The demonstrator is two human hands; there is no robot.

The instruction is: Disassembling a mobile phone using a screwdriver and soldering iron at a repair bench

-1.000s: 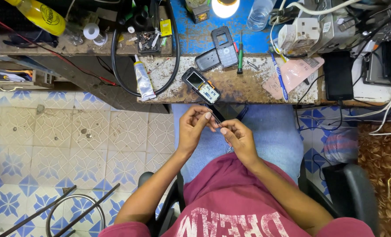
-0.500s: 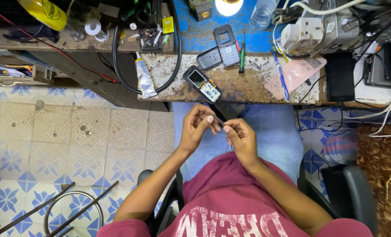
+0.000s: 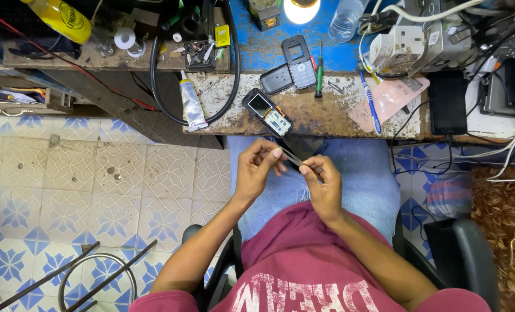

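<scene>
My left hand [image 3: 256, 170] and right hand [image 3: 325, 184] pinch a thin flat strip [image 3: 293, 157] between fingertips over my lap, at six o'clock from the opened phone [image 3: 267, 112]. It looks light and bendable; best held by its ends.

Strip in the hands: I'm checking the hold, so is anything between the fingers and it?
Nothing visible: left hand and right hand pinch the thin strip directly, over the lap.
</scene>
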